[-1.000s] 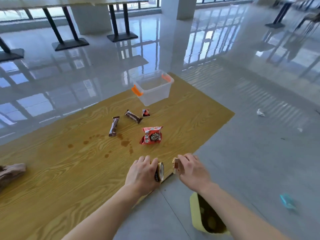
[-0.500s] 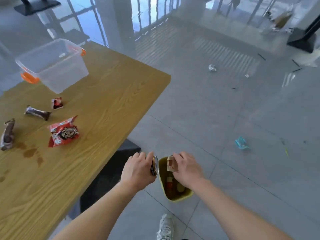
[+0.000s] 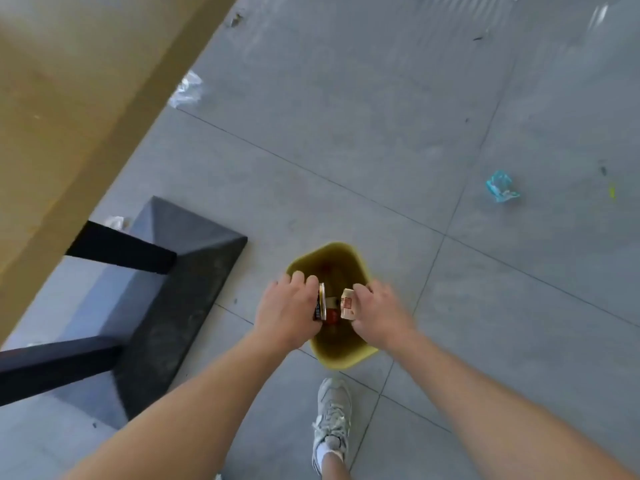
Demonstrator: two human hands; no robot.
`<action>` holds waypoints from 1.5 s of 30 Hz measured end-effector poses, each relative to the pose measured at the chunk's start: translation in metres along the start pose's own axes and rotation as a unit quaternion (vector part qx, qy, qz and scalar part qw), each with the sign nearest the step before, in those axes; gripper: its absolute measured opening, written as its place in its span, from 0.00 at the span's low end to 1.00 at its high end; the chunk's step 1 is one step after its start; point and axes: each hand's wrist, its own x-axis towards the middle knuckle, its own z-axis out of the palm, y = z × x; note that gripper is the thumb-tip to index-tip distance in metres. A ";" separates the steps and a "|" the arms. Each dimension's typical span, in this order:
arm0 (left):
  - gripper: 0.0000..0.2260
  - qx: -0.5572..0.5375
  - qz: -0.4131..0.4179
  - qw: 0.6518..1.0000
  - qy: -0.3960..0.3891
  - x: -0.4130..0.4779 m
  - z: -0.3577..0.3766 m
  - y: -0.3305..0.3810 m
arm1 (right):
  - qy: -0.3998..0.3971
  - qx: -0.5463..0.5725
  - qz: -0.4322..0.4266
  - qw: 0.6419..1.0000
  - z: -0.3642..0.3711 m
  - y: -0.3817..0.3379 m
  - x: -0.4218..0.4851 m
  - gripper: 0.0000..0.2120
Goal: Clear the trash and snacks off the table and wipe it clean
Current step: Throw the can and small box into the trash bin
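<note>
grey floor tiles (image 3: 346,133) fill the view, with one yellow bin (image 3: 341,356) below both hands. left hand (image 3: 287,310) fingers wrap one can (image 3: 321,302); right hand (image 3: 377,311) fingers pinch one small carton (image 3: 347,304), both over the bin's mouth. worktop (image 3: 52,98) edge and black table base (image 3: 166,289) stand left. since half a second ago the snacks have left view. one blue wrapper (image 3: 501,186) lies apart.

Both hands hang over the open yellow bin (image 3: 341,358) on the grey tiled floor (image 3: 346,133). The left hand (image 3: 289,311) grips a can (image 3: 321,301) on its side, and the right hand (image 3: 379,313) holds a small carton (image 3: 347,303); the two items sit close together above the bin's mouth. The wooden desk (image 3: 69,98) edge runs along the left, its black base (image 3: 180,271) beneath. A white sneaker (image 3: 330,417) stands just behind the bin, and a crumpled blue wrapper (image 3: 501,186) lies well off to the right.
</note>
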 end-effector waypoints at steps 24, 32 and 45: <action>0.22 0.130 0.112 0.980 -0.098 0.110 0.166 -0.006 | -0.001 -0.100 -0.092 0.991 0.135 0.058 0.097 0.21; 0.26 0.108 0.107 0.987 -0.052 0.087 0.154 -0.009 | -0.006 -0.063 -0.067 0.996 0.124 0.052 0.081 0.22; 0.24 0.053 0.056 0.997 -0.018 0.033 0.083 -0.010 | 0.005 -0.054 -0.034 0.998 0.069 0.019 0.034 0.20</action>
